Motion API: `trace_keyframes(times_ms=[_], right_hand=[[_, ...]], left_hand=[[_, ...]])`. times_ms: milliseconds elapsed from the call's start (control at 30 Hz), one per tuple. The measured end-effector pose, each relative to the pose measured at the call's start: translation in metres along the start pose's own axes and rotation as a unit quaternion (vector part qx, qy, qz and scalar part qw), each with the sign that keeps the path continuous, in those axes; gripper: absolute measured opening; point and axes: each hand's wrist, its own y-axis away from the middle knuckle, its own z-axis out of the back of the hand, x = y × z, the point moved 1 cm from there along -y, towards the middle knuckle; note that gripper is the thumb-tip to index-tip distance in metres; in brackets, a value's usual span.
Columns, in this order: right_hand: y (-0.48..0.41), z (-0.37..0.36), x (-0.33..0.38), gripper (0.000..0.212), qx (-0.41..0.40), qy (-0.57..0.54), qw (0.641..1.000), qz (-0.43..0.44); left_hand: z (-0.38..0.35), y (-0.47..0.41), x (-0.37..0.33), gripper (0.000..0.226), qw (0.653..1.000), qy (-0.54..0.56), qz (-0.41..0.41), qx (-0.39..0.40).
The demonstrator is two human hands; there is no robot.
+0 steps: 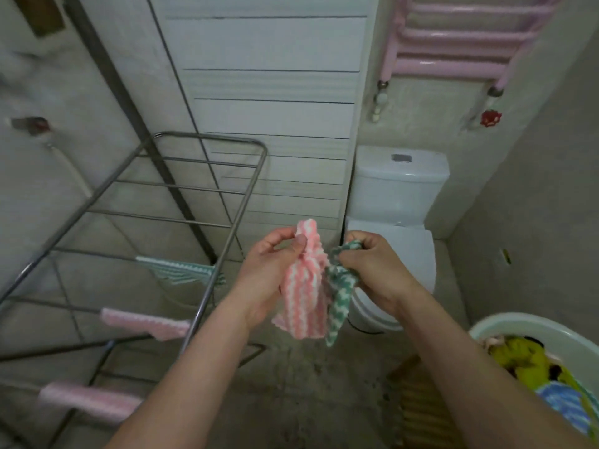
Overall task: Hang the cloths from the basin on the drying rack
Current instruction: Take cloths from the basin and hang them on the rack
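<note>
- Standing at about nine o'clock from your hands, the drying rack (207, 222) filled the left of the view, its metal rails running across a bent tube frame.
- At one o'clock from your hands, the white toilet (398, 202) sat against the wall with its lid down, and the pink radiator (453, 43) hung on the wall above it.
- Down at four o'clock, the basin (505, 325) showed only its pale rim, holding a heap of yellow and blue cloths.
- Three cloths already hung over the rack's rails: a green striped cloth (181, 270) on the farther rail, a pink cloth (146, 322) on the next, and a second pink cloth (90, 400) nearest you.
- Your left hand (272, 270) was clamped on the pink-and-white cloth (304, 286), thumb pressed on its bunched upper part while the rest hung down.
- Your right hand (372, 264) pinched the green-and-white cloth (340, 286) at its top; it dangled touching the pink-and-white one.
- Both held cloths were in mid-air, to the right of the rack's end.
</note>
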Motion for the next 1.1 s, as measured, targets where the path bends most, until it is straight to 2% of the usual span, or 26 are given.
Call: trace_keyframes(times_ms=[100,167,267,400,500,667,800,867,1000,1100], right_hand=[[-0.010,-0.033,0.005,0.021,0.015,0.020,1.000,0.000],[-0.013,-0.048,0.011,0.003,0.056,0.047,0.997,-0.005],[-0.018,-0.065,0.016,0.033,0.151,0.083,0.985,-0.006],[-0.027,-0.088,0.028,0.016,0.123,0.162,0.976,0.075],[-0.038,-0.096,0.038,0.015,0.121,0.202,0.967,0.095],[-0.075,-0.097,0.052,0.013,0.112,0.302,0.935,0.148],[-0.113,-0.095,0.063,0.014,0.122,0.343,0.911,0.192],[-0.134,-0.096,0.067,0.019,0.147,0.335,0.909,0.199],[-0.179,-0.100,0.066,0.022,0.243,0.296,0.911,0.151],[-0.204,-0.115,0.054,0.040,0.325,0.329,0.878,0.125]], left_hand=[[0.027,0.007,-0.008,0.011,0.998,-0.057,-0.039,0.000],[0.043,0.012,-0.012,0.010,0.994,-0.090,-0.063,-0.002],[0.066,0.014,-0.020,0.010,0.991,-0.097,-0.090,-0.032],[0.084,0.014,-0.028,0.015,0.986,-0.082,-0.119,-0.078],[0.095,0.008,-0.034,0.010,0.983,-0.066,-0.140,-0.098],[0.121,-0.014,-0.055,0.018,0.968,-0.056,-0.172,-0.175],[0.127,-0.041,-0.074,0.020,0.959,-0.087,-0.197,-0.184],[0.126,-0.055,-0.086,0.019,0.954,-0.090,-0.214,-0.187],[0.127,-0.089,-0.101,0.019,0.956,-0.047,-0.209,-0.198],[0.135,-0.108,-0.103,0.020,0.959,-0.046,-0.208,-0.187]])
